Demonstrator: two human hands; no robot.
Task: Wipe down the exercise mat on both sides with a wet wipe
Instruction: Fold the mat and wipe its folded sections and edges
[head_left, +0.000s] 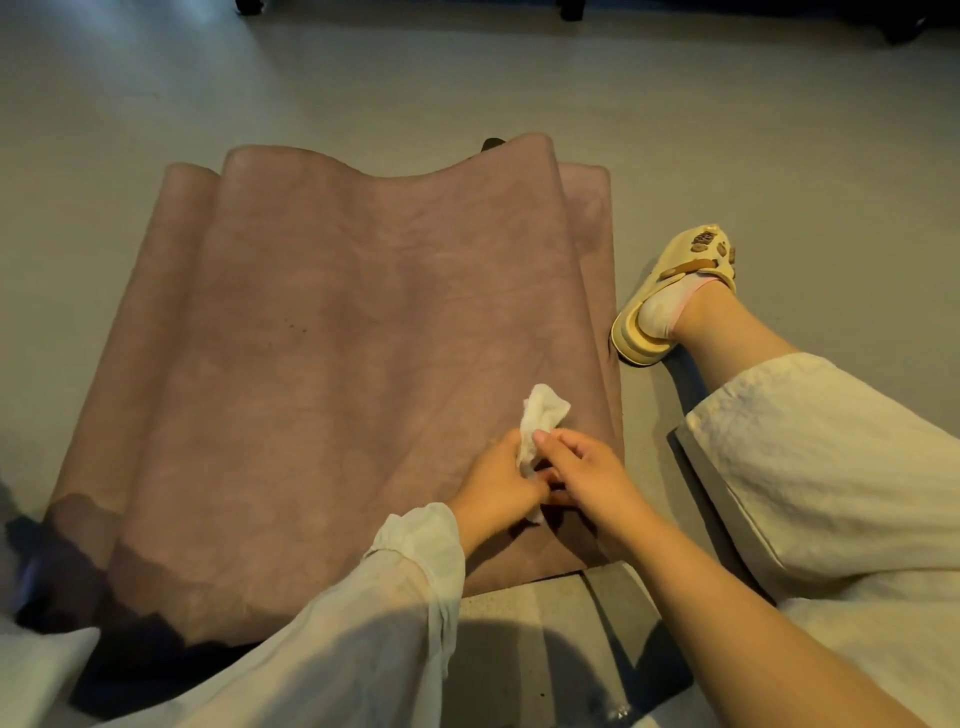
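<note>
left hand (496, 486) and right hand (584, 470) are both pinching a crumpled white wet wipe (540, 423) above the near right corner of the rumpled mauve exercise mat (337, 338), lying on the grey floor (727, 130).

Dim warm light, soft wide-angle edges

Both arms are extended forward and inward, so that the hands are brought together low in the view. The left forearm is covered by a loose, sheer white sleeve gathered at the wrist; the right forearm is bare. The left hand (493, 486) is seen back-up, its fingers curled around a white wipe (696, 415). The right hand (587, 467) is set just beside it, touching it, with the fingers (550, 441) bent and the wipe pinched.
</note>
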